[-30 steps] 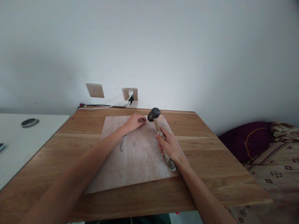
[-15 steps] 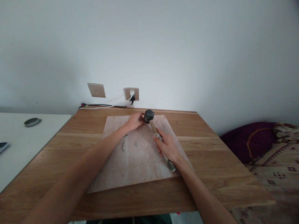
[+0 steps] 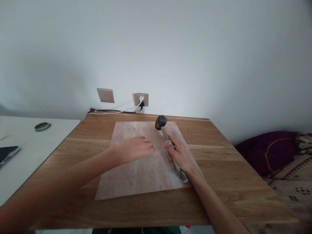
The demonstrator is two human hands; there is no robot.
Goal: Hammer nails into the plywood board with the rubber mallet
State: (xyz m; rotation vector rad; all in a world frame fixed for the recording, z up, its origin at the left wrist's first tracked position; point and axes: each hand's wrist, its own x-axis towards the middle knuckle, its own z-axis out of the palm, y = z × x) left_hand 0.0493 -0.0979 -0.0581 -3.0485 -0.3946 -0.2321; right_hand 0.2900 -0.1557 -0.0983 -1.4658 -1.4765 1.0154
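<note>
My right hand (image 3: 179, 154) is wrapped round the worn wooden handle of a mallet (image 3: 164, 130). Its dark, rounded head is raised toward the far right part of a pale, whitish board (image 3: 126, 182). My left hand (image 3: 136, 149) is over the middle of that board, palm down, fingers stretched out to the right. Whatever lies beneath the left hand is hidden, and nothing shows in its fingers. Along the board's far edge runs a row of several small dark dots (image 3: 134, 129), too small to make out clearly.
The board lies on a wooden table (image 3: 219, 182) against a white wall. A socket (image 3: 140, 99) with plugged-in cables sits behind it. On the left, a white table (image 3: 21, 169) bears a round dark dish (image 3: 42, 126) and a phone-like device (image 3: 8, 153). Purple fabric (image 3: 268, 152) lies at right.
My left hand has pulled back from beside the mallet head to the board's middle, now covering the small loose metal pieces seen there before. My right hand still holds the mallet.
</note>
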